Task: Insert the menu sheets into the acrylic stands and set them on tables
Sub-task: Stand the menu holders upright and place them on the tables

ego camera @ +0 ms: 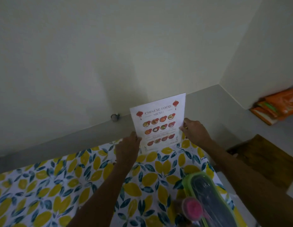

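A white menu sheet (158, 122) headed "Chinese Food Menu", with red lanterns and rows of dish pictures, stands upright in a clear acrylic stand (158, 149) at the far edge of the table. My left hand (128, 148) grips the stand's lower left side. My right hand (194, 131) holds its right edge at mid height. The stand's base rests on the lemon-print tablecloth (77, 185) or just above it; I cannot tell which.
A green-rimmed lidded container (208, 197) and a pink-topped object (193, 208) sit at the table's near right. A grey ledge (77, 133) runs behind the table under the wall. Orange packets (276, 105) lie at the right. A brown wooden surface (263, 156) is beside the table.
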`<state>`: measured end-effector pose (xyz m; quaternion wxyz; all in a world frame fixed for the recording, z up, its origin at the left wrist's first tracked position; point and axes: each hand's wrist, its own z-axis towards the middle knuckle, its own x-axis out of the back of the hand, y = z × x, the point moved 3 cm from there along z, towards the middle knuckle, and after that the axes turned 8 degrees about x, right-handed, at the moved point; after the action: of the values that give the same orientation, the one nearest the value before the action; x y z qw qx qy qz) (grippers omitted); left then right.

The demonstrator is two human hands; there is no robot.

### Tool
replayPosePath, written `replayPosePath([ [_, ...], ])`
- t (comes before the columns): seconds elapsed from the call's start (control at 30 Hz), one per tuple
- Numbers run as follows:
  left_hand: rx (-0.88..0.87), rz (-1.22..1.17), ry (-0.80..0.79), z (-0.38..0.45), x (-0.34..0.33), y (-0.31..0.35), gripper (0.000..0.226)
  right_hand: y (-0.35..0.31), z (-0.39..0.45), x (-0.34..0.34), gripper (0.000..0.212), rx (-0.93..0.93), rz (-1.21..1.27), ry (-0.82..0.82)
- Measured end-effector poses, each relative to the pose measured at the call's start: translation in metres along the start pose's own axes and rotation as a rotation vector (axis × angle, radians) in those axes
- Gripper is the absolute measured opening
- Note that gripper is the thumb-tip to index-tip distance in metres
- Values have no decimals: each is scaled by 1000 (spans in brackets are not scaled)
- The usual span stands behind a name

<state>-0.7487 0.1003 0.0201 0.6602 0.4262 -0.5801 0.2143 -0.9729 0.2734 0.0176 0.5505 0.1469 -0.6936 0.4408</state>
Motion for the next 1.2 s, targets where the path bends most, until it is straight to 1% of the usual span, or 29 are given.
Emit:
replayPosePath([
  [0.13, 24, -66, -9, 12, -10, 1, 27, 13, 3, -13, 24, -11, 36, 47],
  [0.3, -14, -77, -7, 11, -12, -5, 26, 15, -5, -27, 19, -13, 84, 127],
  [0.37, -1, -94, -4, 9, -14, -2, 25, 16, -7, -29, 17, -28, 96, 117],
  [0.47, 4, -113, -44, 8, -16, -1, 25, 17, -9, -30, 18, -54, 112, 79],
  [0.57, 6, -179, -105, 7, -17, -2, 23, 16, -13, -25, 19, -102, 218, 82],
  [0.7, 14, -307, -211, -7, -11, -1, 43, 10, -29, -13, 31, -177, 327, 104],
  [0.77, 20, -310, -230, -18, -5, -1, 51, 6, -39, -6, 31, -209, 335, 105],
  [0.83, 7, -258, -220, -28, 2, -1, 55, -2, -50, 2, 31, -223, 305, 106],
  [0.9, -60, -143, -172, -39, 14, -3, 54, -18, -63, 10, 33, -168, 257, 113],
  [1.0, -130, -13, -76, -59, 31, -15, 51, -55, -86, 14, 42, -11, 151, 96],
  [1.1, -187, 1, -28, -83, 45, -37, 51, -97, -112, 11, 46, 127, 27, 63],
  [1.2, -190, 17, -10, -112, 60, -71, 54, -140, -135, -4, 51, 244, -108, 25],
])
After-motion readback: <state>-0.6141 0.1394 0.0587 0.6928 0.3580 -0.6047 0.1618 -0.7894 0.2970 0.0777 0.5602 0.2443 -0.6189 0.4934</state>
